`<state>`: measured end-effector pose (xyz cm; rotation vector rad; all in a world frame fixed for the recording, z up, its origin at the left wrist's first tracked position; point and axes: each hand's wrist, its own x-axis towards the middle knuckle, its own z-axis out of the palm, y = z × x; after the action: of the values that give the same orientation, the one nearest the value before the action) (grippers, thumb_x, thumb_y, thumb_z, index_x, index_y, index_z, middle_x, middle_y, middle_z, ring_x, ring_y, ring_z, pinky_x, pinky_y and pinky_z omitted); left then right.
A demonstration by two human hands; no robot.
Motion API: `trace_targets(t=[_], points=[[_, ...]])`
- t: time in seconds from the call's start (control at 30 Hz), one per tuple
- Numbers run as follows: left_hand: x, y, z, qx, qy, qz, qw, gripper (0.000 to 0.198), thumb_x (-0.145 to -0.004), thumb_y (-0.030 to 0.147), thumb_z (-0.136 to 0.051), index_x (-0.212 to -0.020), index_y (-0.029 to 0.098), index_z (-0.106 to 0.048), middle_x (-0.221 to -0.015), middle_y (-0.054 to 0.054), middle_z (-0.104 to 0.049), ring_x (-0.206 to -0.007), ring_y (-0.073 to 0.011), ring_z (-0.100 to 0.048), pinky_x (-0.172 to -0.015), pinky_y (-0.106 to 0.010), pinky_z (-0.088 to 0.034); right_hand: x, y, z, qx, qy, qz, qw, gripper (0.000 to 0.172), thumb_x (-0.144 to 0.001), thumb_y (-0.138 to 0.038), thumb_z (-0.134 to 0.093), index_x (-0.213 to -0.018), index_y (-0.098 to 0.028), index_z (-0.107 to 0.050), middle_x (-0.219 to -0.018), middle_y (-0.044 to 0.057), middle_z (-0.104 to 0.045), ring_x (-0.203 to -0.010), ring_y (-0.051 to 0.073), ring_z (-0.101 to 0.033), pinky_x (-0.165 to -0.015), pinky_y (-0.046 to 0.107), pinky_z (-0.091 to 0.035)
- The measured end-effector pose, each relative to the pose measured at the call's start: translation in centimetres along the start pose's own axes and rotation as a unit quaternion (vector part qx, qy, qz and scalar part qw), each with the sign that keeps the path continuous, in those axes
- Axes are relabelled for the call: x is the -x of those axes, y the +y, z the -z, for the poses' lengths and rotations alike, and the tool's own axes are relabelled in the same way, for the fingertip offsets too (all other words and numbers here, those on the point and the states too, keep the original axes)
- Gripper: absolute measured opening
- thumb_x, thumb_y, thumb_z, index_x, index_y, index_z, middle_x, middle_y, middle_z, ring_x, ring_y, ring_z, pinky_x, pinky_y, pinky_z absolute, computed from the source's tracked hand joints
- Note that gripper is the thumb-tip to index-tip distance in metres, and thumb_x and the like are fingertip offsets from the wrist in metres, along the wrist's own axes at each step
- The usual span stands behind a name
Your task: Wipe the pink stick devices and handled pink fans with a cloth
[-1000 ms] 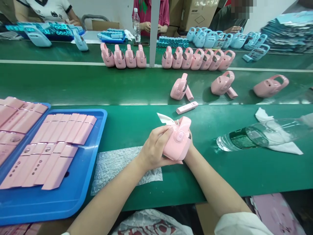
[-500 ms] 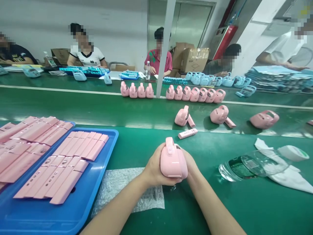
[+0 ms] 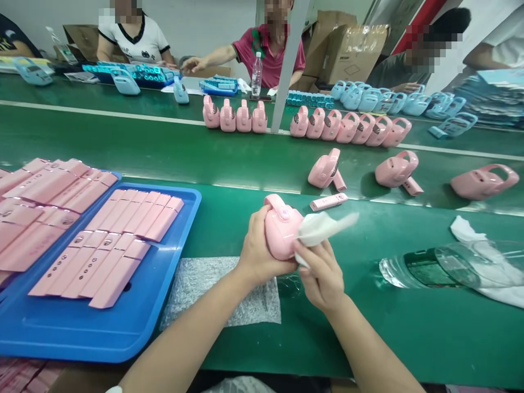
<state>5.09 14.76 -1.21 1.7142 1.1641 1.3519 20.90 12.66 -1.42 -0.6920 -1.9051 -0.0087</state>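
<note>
My left hand (image 3: pixel 257 245) is wrapped round a rounded pink plastic housing with a carrying handle (image 3: pixel 282 229), held above the green table in front of me. In my right hand (image 3: pixel 323 273) a white cloth (image 3: pixel 321 226) is pinched between the fingers and pressed against the housing's right side. Which kind of device the housing belongs to, I cannot tell. Just beyond my hands lies a pink bar-shaped piece (image 3: pixel 328 202). Beneath my left forearm is a sheet of bubble wrap (image 3: pixel 225 273).
At left, a blue tray (image 3: pixel 164 267) carries several pink bars. A clear bottle (image 3: pixel 429 267) lies on its side at right, by another white cloth (image 3: pixel 466 229). Several pink housings (image 3: pixel 347 128) line the belt. Co-workers sit opposite, one reaching an arm (image 3: pixel 216 57) sideways.
My right hand has come round into view with the white cloth against the housing, which is now turned and tilted. The view has dipped. A co-worker opposite has stretched out an arm.
</note>
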Motion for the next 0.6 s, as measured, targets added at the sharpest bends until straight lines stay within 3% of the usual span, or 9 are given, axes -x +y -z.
trace_targets(t=[0.07, 0.2, 0.37, 0.47, 0.6], points=[[-0.05, 0.01, 0.02, -0.024, 0.018, 0.013, 0.999, 0.103, -0.046, 0.038, -0.086, -0.133, 0.022, -0.034, -0.129, -0.015, -0.050, -0.118, -0.0346, -0.055, -0.096, -0.053, -0.048, -0.32, 0.25, -0.01, 0.027, -0.027, 0.034, 0.999, 0.054, -0.092, -0.018, -0.050, -0.146, -0.022, -0.044, -0.130, 0.011, -0.064, -0.133, 0.030, -0.051, -0.105, 0.051, -0.050], [0.04, 0.38, -0.06, -0.068, 0.015, 0.000, 0.998, 0.097, -0.048, 0.037, -0.085, -0.131, 0.022, -0.038, -0.124, -0.013, -0.052, -0.112, -0.0329, -0.057, -0.090, -0.050, -0.051, -0.49, 0.44, 0.08, 0.012, 0.011, -0.050, 0.999, 0.053, -0.095, -0.018, -0.044, -0.148, -0.024, -0.041, -0.143, 0.011, -0.053, -0.136, 0.031, -0.047, -0.107, 0.055, -0.048], [0.20, 0.44, -0.17, -0.017, 0.008, 0.060, 0.998, 0.098, -0.047, 0.037, -0.086, -0.132, 0.025, -0.039, -0.126, -0.012, -0.053, -0.113, -0.0324, -0.058, -0.093, -0.049, -0.050, -0.32, -0.06, 0.05, 0.043, -0.020, 0.025, 0.999, 0.053, -0.093, -0.020, -0.051, -0.145, -0.020, -0.045, -0.133, 0.012, -0.062, -0.137, 0.032, -0.045, -0.107, 0.056, -0.048], [0.05, 0.42, -0.14, -0.010, 0.018, 0.078, 0.997, 0.098, -0.046, 0.039, -0.086, -0.132, 0.026, -0.040, -0.129, -0.011, -0.053, -0.116, -0.0328, -0.058, -0.093, -0.048, -0.050, -0.28, -0.09, 0.00, 0.031, -0.001, -0.004, 1.000, 0.055, -0.092, -0.016, -0.049, -0.147, -0.020, -0.043, -0.141, 0.012, -0.054, -0.138, 0.030, -0.044, -0.106, 0.053, -0.050], [-0.14, 0.71, -0.24, 0.017, 0.035, 0.051, 0.998, 0.097, -0.045, 0.042, -0.087, -0.130, 0.024, -0.043, -0.127, -0.011, -0.056, -0.115, -0.0316, -0.059, -0.093, -0.046, -0.052, -0.15, -0.25, -0.01, 0.011, 0.024, -0.032, 0.999, 0.054, -0.093, -0.017, -0.047, -0.147, -0.019, -0.043, -0.144, 0.012, -0.052, -0.135, 0.031, -0.048, -0.103, 0.048, -0.053]])
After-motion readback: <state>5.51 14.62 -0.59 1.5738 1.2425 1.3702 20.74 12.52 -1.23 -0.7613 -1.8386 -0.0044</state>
